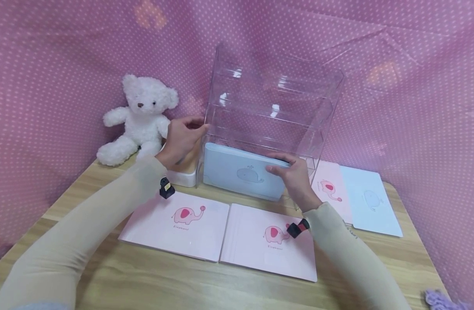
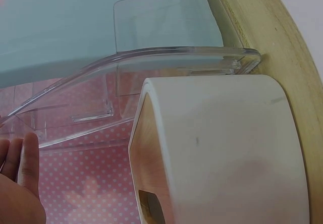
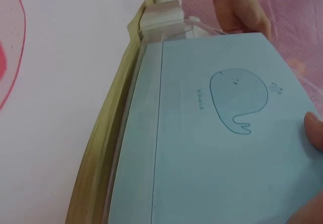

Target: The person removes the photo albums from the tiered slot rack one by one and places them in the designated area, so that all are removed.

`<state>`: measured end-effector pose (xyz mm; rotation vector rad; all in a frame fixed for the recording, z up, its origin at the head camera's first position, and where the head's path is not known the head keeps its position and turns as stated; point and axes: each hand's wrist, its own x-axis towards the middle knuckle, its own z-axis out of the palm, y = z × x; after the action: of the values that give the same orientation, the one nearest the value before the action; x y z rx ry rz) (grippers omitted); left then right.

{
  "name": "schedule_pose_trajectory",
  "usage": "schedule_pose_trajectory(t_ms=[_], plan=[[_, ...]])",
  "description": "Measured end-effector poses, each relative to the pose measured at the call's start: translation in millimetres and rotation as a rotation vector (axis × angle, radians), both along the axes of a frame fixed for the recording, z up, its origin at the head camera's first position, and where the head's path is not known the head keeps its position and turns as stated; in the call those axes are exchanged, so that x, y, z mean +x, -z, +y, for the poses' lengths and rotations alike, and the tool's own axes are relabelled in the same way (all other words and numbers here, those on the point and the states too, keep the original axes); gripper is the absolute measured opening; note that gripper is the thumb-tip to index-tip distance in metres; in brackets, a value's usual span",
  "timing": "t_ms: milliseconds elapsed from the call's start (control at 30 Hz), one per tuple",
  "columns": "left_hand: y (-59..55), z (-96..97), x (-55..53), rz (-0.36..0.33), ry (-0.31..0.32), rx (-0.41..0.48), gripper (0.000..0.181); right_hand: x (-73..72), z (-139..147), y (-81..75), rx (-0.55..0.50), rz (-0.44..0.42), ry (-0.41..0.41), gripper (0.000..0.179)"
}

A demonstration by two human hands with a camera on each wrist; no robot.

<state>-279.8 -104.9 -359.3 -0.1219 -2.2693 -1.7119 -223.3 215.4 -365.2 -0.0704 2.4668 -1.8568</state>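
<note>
A pale blue book [image 1: 237,172] with a whale drawn on its cover stands upright in the lowest tier of a clear acrylic rack [image 1: 260,110]. My right hand [image 1: 295,176] grips the book near its upper right corner, thumb on the front cover and fingers behind. In the right wrist view a transparent front lip overlaps the lower strip of the book [image 3: 212,118]. My left hand [image 1: 184,137] pinches the left side edge of the rack, thumb and fingers meeting at the panel. The left wrist view shows only part of that hand [image 2: 22,178] beside the curved clear panel.
Two pink elephant books [image 1: 182,226] lie flat in front of the rack, side by side. Another pink book [image 1: 332,189] and a blue whale book [image 1: 370,200] lie to the right. A white-sided box [image 2: 227,143] and a white teddy bear [image 1: 145,114] are at left.
</note>
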Motion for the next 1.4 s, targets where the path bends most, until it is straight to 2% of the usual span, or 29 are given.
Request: schedule_pose_trajectory(t_ms=[367, 700, 1033, 1400], plan=[[0.8, 0.2, -0.3, 0.022, 0.008, 0.016, 0.036, 3.0, -3, -1.5, -0.034, -0.017, 0.077, 0.039], [0.1, 0.5, -1.1, 0.024, 0.015, 0.026, 0.036, 2.5, -2, -0.3, -0.044, 0.003, 0.095, 0.037], [-1.1, 0.4, -1.1, 0.011, 0.002, 0.009, 0.037, 7.0, 3, -6.2, -0.029, 0.010, 0.095, 0.034], [-1.2, -0.5, -0.6, 0.002, -0.006, -0.013, 0.036, 13.4, 9, -15.7, -0.095, 0.010, 0.098, 0.033]])
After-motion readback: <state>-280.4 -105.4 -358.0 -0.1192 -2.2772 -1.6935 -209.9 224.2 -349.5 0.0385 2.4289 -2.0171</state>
